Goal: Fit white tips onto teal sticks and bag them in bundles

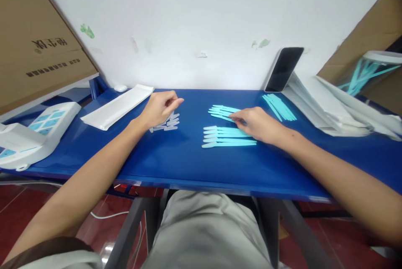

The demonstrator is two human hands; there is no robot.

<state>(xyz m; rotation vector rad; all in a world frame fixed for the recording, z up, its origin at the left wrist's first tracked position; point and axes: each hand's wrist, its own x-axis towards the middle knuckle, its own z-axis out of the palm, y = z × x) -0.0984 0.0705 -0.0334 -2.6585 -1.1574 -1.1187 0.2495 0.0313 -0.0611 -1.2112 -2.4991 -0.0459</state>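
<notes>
My right hand [251, 121] pinches the end of a slim turquoise stick, shaped like an eyebrow razor, in the upper group of turquoise sticks [220, 110]. Just below that hand lies a row of several similar sticks [220, 137] with pale, whitish covers on their left ends. My left hand [161, 108] is closed, thumb against the curled fingers, over a small pile of translucent caps [171, 123]. Whatever its fingers may hold is hidden. Another bundle of turquoise sticks [279, 107] rests to the right of my right hand.
On the blue table [176, 160] lie a flat white packet [117, 106] and a white device [44, 133] at left. A phone [284, 68] leans against the wall. White bags [333, 106] and a clear container of turquoise sticks [367, 72] are at right. A cardboard box [37, 30] stands at left.
</notes>
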